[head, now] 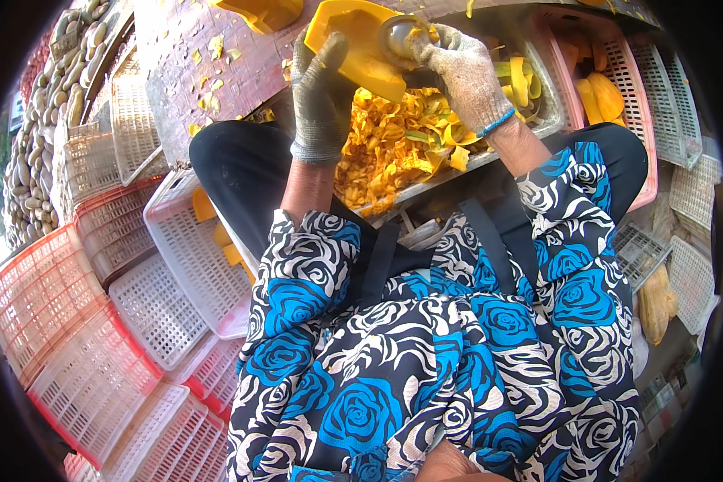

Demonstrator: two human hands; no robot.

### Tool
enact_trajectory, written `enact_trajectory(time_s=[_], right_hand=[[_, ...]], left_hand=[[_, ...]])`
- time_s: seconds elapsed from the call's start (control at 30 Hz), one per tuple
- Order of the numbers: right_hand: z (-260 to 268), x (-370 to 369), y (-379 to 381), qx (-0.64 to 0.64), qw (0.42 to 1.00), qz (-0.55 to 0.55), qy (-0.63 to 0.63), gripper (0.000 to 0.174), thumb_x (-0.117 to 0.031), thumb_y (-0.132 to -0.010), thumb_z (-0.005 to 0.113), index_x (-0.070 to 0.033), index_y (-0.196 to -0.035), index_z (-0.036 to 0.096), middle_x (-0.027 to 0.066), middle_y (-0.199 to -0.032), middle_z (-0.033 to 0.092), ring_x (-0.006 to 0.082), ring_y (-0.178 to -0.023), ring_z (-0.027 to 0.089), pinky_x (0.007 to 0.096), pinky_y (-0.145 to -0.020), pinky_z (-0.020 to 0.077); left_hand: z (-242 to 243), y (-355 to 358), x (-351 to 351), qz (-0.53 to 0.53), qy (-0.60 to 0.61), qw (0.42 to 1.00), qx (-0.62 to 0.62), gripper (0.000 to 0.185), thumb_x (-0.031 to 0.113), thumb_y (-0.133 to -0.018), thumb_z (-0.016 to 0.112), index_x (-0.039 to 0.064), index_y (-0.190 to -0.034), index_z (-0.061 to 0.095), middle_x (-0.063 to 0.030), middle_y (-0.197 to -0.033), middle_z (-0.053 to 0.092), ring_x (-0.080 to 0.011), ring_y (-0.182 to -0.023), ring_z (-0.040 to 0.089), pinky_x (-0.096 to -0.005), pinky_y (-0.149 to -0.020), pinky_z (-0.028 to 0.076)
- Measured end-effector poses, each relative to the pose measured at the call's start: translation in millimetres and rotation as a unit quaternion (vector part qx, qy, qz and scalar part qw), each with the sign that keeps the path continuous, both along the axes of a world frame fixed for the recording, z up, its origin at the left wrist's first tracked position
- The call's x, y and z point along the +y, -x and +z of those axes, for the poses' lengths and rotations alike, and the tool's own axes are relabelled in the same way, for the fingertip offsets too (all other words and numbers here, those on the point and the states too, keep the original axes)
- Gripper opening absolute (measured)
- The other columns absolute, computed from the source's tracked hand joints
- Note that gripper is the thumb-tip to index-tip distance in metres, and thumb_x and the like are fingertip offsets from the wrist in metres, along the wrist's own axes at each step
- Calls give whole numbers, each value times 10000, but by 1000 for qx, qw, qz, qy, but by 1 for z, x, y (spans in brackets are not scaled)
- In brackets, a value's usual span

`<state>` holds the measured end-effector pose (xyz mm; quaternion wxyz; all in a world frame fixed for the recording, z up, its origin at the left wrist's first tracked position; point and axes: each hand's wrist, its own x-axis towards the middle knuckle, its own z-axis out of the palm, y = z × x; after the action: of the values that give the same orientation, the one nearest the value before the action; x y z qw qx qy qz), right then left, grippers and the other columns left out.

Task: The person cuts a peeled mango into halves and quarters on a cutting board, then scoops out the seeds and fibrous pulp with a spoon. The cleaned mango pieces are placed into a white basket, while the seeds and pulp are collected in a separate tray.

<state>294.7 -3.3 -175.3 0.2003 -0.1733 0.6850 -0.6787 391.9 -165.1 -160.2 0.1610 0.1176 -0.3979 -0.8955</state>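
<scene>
Both my hands wear knitted work gloves. My left hand (319,99) grips a hollowed, peeled piece of orange pumpkin (358,48) from its left side, thumb across the near face. A rounded metal scoop (402,39) is in my right hand (464,75), its bowl against the right part of the pumpkin's inner face. Orange bits cling to the scoop, whose handle is hidden in the glove. Below my hands, between my knees, a shallow tray (551,117) holds stringy pumpkin pulp and seeds (385,150), with curled peel strips (521,81) on its right side.
A work board (247,66) scattered with scraps bears another pumpkin piece (265,13). The pink crate (632,90) at right and white crate (196,271) at left contain pumpkin pieces. Stacked crates (84,349) crowd the lower left; many whole squashes (66,78) lie beyond.
</scene>
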Motion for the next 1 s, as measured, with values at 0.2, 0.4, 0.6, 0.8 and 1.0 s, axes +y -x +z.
enact_trajectory(time_s=[0.2,0.4,0.6,0.8,1.0], right_hand=[[17,-12,-27,-198,972,-45,116,291,-149,-922,688,12,-1161,649,47,-1013,688,98,-915,642,248,-817,535],[3,-16,-32,-208,967,-90,119,285,-116,-873,727,27,-1113,672,54,-979,692,104,-858,644,257,-763,554],[-1,-19,-29,-209,965,-109,114,268,-118,-875,724,41,-1086,683,59,-965,701,93,-839,636,247,-769,526],[10,-20,-22,-67,995,-78,14,298,-161,-868,752,53,-1068,694,51,-892,720,89,-773,647,254,-697,536],[30,-26,-7,114,988,-48,-97,273,-257,-901,704,11,-953,715,182,-798,705,243,-693,695,329,-634,530]], left_hand=[[-13,3,24,45,52,997,30,542,27,-882,651,76,-1369,417,-89,-1252,549,-224,-1151,558,-358,-997,460],[-27,-3,27,70,87,993,-27,476,16,-876,657,40,-1309,463,-107,-1210,588,-232,-1082,614,-349,-943,515],[-36,-3,2,-23,-61,991,-116,256,112,-895,654,-54,-1088,625,-168,-1123,659,-312,-1039,654,-450,-951,538],[-43,-6,-16,-34,-48,995,-83,306,-13,-815,679,-40,-1112,612,-165,-1065,670,-312,-990,666,-486,-929,568],[-42,-10,-11,-37,74,990,-112,478,44,-815,626,-17,-1268,484,-172,-1093,614,-314,-939,682,-459,-753,636]])
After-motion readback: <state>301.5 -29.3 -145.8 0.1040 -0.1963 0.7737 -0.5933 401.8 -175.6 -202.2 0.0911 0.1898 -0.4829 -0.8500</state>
